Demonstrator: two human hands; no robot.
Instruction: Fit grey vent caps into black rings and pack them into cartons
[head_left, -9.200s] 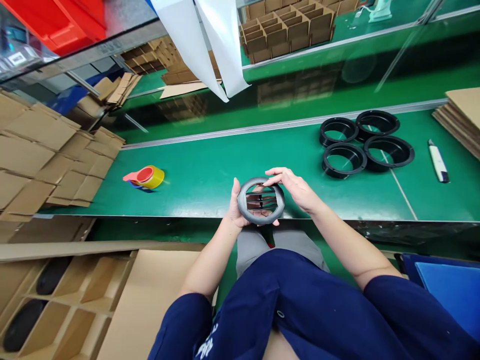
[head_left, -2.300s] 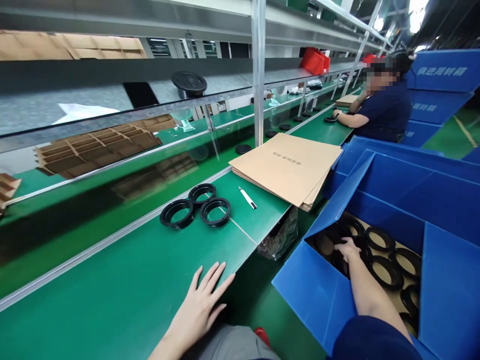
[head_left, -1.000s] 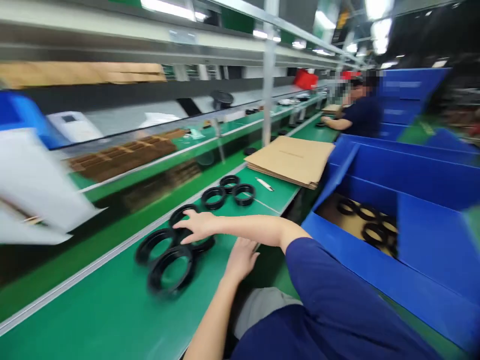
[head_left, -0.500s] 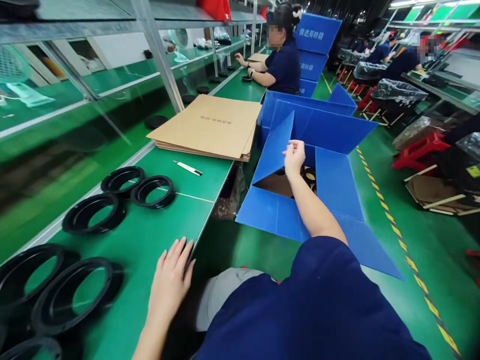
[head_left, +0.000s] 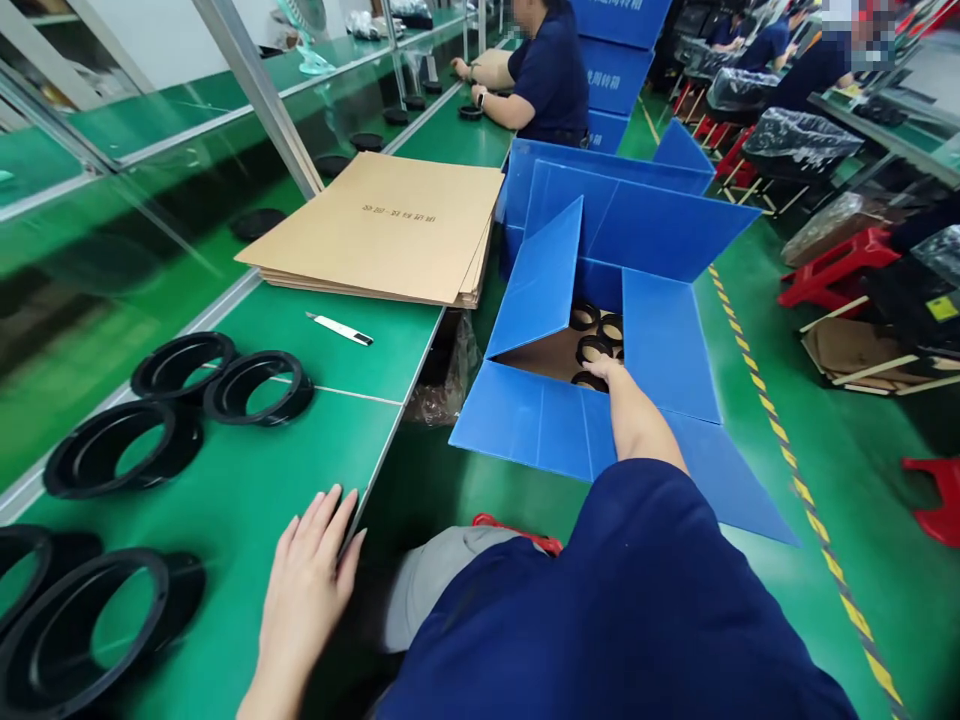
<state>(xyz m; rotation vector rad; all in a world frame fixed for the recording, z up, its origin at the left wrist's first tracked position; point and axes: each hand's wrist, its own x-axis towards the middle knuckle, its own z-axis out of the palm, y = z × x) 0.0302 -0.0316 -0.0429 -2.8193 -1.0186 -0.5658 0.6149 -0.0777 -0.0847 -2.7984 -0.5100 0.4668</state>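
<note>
My left hand (head_left: 311, 560) lies over the near edge of the green table (head_left: 352, 460), fingers stretched out and holding nothing. My right hand (head_left: 604, 368) reaches down into an open blue box (head_left: 670, 345), its fingers apart beside the black rings inside. One black ring (head_left: 592, 349) is right at the fingertips; no grip on it shows. The rings stand on a brown cardboard layer (head_left: 541, 357). On the table to the left are several larger-looking black rings, among them a front one (head_left: 154, 640) and a farther one (head_left: 259, 388).
A stack of cardboard sheets (head_left: 390, 225) lies on the table, with a white-handled cutter (head_left: 339, 328) in front. A co-worker (head_left: 551, 80) sits farther along near stacked blue boxes (head_left: 615, 75). A red stool (head_left: 934, 500) stands right of the striped floor tape (head_left: 795, 485).
My right hand has gone from above the box's raised flap down into the box, among the rings. The view has shifted; my left hand stays at the table edge.
</note>
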